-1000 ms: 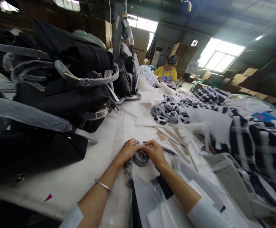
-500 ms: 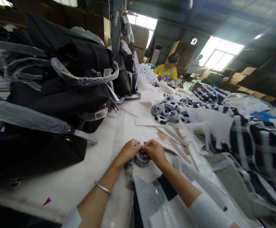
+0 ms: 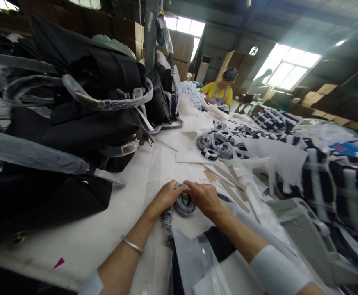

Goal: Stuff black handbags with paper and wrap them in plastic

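Observation:
A coiled strap wrapped in clear film [image 3: 184, 203] lies on the white table [image 3: 105, 229] right in front of me. My left hand [image 3: 165, 197] pinches the coil's left side with closed fingers. My right hand [image 3: 204, 198] is closed over its top and right side. The strap's loose end [image 3: 167, 219] trails down toward me between my forearms. A thin bangle sits on my left wrist.
Black handbags [image 3: 83, 110] with film-wrapped handles are piled along the left. Several finished strap coils [image 3: 220, 145] lie farther back, with card strips and paper. Black-and-white bundles [image 3: 329, 176] fill the right. A person in yellow [image 3: 218, 92] works at the far end.
Both hands have stayed on the coil, and the right hand has shifted slightly over its top. The head view has drifted a little.

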The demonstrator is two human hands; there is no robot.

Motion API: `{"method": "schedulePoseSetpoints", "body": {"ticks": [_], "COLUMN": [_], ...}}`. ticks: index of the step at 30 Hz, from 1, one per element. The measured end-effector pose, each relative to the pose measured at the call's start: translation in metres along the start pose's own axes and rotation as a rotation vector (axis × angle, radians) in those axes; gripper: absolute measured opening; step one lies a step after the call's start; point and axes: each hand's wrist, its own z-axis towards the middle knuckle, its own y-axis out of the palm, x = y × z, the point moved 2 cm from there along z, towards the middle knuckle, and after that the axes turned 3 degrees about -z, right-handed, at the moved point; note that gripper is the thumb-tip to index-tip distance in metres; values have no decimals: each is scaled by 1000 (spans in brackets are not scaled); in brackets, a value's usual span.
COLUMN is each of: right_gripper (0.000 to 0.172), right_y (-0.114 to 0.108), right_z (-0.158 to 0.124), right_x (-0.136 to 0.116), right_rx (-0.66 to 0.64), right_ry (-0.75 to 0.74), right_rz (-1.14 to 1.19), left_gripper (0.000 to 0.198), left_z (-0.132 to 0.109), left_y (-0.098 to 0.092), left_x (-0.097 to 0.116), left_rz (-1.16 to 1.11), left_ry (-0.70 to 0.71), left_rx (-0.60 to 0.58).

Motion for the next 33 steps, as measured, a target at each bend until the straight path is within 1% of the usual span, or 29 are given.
{"method": "schedulePoseSetpoints", "body": {"ticks": [4, 7, 11, 14, 18, 22, 25, 28, 31, 32, 33], "right_gripper": [29, 28, 30, 27, 25, 26, 26, 28, 42, 43, 38], "right_y": [-7, -12, -17, -25, -36, -41, -39, -42, -59, -68, -77], "right_z": [2, 5, 14, 23, 35, 43, 45, 42, 27, 17, 5], "right_x": [-3, -6, -8, -10, -15, -17, -18, -16, -5, 2, 11], "right_rx": [-97, -151, -225, -271, -336, -377, -380, -350, -272, -231, -194], "right_ry": [-116, -155, -159, -149, -189, -211, -203, -163, -88, -46, 10], "right_rz": [-132, -151, -188, -218, -229, -218, -197, -170, -155, -108, -8], "left_gripper": [28, 30, 31, 31, 29, 40, 49, 56, 63, 65, 67], "left_z": [1, 2, 1, -2, -3, -2, -1, 1, 2, 1, 1], "left_y": [1, 1, 1, 0, 0, 2, 2, 2, 3, 3, 3], "left_x": [-2, -2, 0, 3, 2, -3, -9, -13, -13, -12, -11], "left_rz": [-17, -42, -86, -119, -181, -270, -323, -355, -393, -406, -416], "left_ry": [-4, -3, -6, -7, -9, 0, 12, 11, 0, -2, -4], "left_rx": [-2, -12, -29, -41, -58, -64, -82, -106, -131, -136, -138]}}
